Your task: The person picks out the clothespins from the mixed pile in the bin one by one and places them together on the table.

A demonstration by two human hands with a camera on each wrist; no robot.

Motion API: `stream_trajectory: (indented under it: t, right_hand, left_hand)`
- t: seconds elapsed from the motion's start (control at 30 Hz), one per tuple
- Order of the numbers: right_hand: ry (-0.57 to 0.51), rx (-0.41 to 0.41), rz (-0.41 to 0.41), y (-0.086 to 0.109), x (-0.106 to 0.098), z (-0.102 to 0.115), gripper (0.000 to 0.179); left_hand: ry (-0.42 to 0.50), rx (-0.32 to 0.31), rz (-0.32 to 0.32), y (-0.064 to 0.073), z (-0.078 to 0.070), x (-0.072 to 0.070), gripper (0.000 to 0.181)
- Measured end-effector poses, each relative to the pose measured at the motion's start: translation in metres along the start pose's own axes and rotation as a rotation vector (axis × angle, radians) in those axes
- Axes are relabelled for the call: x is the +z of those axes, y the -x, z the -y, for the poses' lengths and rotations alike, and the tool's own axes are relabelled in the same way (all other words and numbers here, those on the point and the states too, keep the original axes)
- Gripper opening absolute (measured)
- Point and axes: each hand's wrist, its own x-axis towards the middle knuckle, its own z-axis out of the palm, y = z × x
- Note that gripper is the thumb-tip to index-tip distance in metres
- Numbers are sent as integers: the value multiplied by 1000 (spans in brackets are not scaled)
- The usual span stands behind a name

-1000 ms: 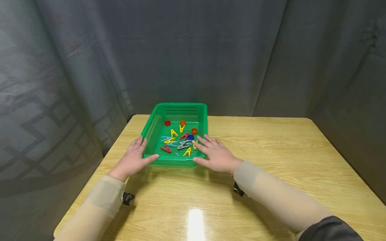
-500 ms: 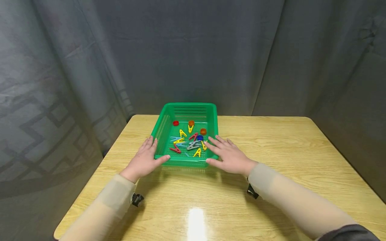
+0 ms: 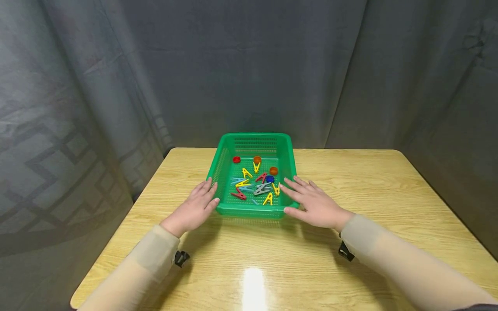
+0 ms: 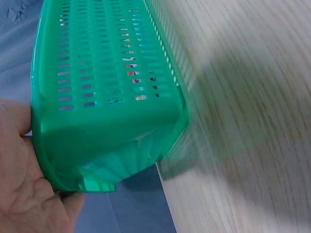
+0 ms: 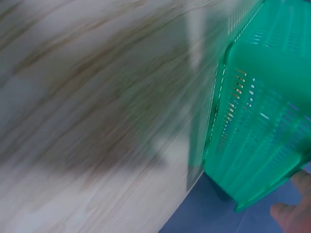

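A green plastic basket [image 3: 249, 211] with slotted walls stands towards the back of the table. Clothespins in yellow, light blue, grey and red [image 3: 238, 195] lie in its near half, with one yellow clothespin [image 3: 256, 167] further back. My left hand [image 3: 194, 209] lies against the basket's front left corner, fingers along the rim and thumb at the front edge. At the front right corner, my right hand [image 3: 315, 205] rests with spread, straight fingers over the rim. In the left wrist view the rim [image 4: 36, 121] sits against the palm.
Orange round caps [image 3: 274, 171], a red one [image 3: 236, 160] and a blue one [image 3: 270, 179] lie in the basket. The wooden table [image 3: 369, 194] extends to both sides. Grey curtains [image 3: 249, 73] hang behind it and at the sides.
The basket has slid to the right across the table, with both hands at its front corners. The clothespins and caps have moved along inside it.
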Motion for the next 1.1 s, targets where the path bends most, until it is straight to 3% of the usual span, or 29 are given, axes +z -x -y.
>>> stream_trajectory:
  t: [0.1, 0.33, 0.6, 1.1]
  right_hand:
    - [18, -2, -5, -1, 4, -1, 70]
    - [24, -9, 10, 1, 2, -3, 69]
    - [33, -24, 15, -1, 1, -5, 69]
    - [72, -18, 1, -6, 6, -5, 69]
  left_hand:
    - [13, 24, 10, -1, 9, 2, 64]
    - [16, 53, 29, -3, 11, -1, 71]
    - [35, 43, 35, -8, 16, -2, 75]
    - [-52, 91, 32, -13, 25, 4, 75]
